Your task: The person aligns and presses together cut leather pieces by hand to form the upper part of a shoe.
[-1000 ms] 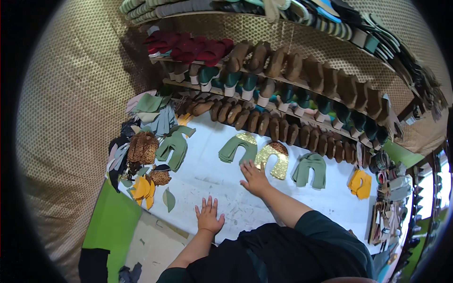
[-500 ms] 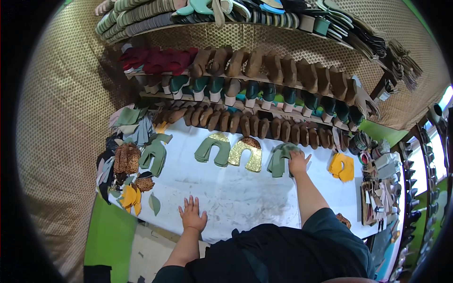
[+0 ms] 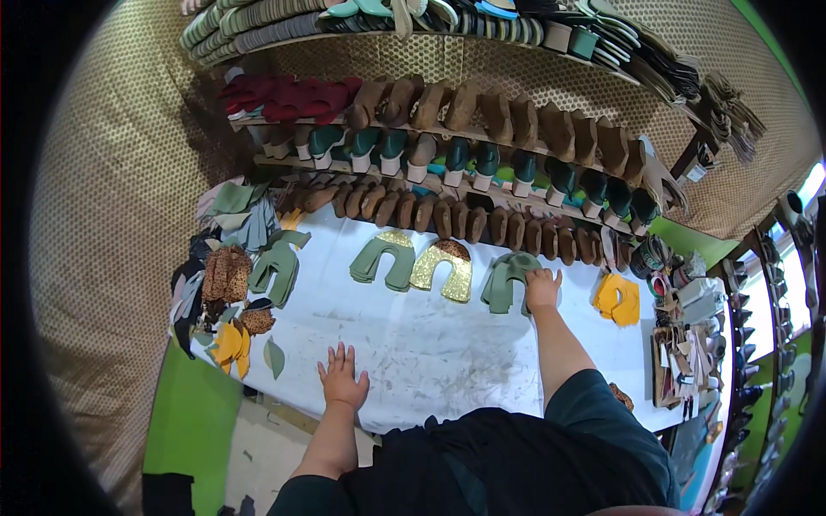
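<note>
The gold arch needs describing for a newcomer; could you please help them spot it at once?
On the white table, find the right hand touching a green arch. The gold arch lies just left. Unlike its green neighbours, it has glittering legs and a leopard-print top.

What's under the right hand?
The right hand lies over the right side of a green arch-shaped stack on the white tabletop. The stack's top and left leg show; part of its right leg, and whatever is directly beneath the palm, is covered.
</note>
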Available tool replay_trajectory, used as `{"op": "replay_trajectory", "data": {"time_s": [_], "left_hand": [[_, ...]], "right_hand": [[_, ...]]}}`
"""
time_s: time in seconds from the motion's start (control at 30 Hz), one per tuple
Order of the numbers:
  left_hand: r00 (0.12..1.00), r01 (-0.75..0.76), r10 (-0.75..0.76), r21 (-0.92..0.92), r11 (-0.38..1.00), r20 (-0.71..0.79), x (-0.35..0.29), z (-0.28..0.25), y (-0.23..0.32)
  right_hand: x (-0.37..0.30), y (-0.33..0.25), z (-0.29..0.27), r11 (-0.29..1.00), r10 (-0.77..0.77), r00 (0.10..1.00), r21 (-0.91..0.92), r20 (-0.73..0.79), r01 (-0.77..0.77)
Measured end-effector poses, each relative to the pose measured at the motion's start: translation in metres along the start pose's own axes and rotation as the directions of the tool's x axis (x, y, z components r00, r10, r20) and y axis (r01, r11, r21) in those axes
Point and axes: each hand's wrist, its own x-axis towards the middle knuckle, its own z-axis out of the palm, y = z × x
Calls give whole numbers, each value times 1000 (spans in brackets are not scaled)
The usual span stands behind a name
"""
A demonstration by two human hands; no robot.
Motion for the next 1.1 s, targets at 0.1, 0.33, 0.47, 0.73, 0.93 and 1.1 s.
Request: {"op": "replay_trajectory", "data": {"time_s": [0.1, 0.33, 0.47, 0.73, 0.93, 1.1], "left_hand": [[1000, 5, -5, 1, 1000, 6, 0, 0, 0], [1000, -10, 10, 4, 1000, 10, 2, 1, 2], [1000, -8, 8, -5, 1000, 7, 0, 4, -2], [1000, -13, 13, -7, 1000, -8, 1, 4, -3], [1000, -13, 12, -12, 1000, -17, 0, 5, -3], [1000, -7, 7, -12, 1000, -10, -1, 4, -1]], "right_hand": [[-2, -2, 7, 998, -44, 995, 34, -84, 47], [11, -13, 23, 996, 11, 990, 91, -140, 1], [12, -24, 4, 995, 0, 994, 100, -107, 11], [-42, -66, -57, 909, -315, 946, 263, -76, 324], [-116, -135, -118, 565, -273, 961, 802, -42, 196], [-146, -168, -81, 370, -246, 944, 922, 218, -117]]}}
